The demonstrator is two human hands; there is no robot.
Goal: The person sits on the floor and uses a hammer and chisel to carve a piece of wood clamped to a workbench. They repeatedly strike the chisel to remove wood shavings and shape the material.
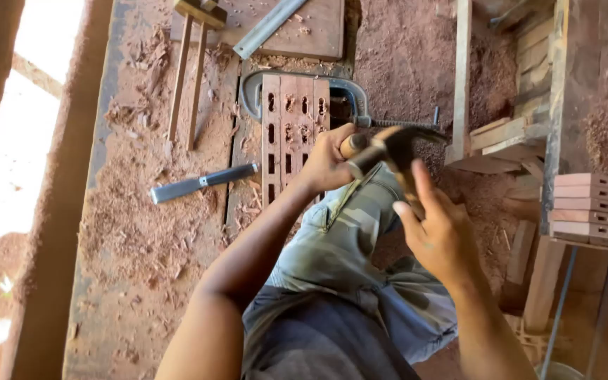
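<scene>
My left hand (324,163) grips a chisel by its wooden handle (352,145), held against the right edge of a reddish wooden block (291,134) cut with rows of slots. My right hand (439,229) holds a hammer by its handle, index finger stretched along it. The dark, blurred hammer head (397,144) is right at the chisel's handle end. A grey metal clamp (350,95) wraps around the block and pins it to the workbench. My knee in camouflage trousers (350,232) sits below both hands.
A second chisel (202,181) lies on the shaving-covered bench (142,232) to the left. Two joined wooden sticks (188,77) and a metal rule (269,27) on a board lie at the top. Slotted wood pieces (592,207) are stacked at right beside a wooden frame (554,119).
</scene>
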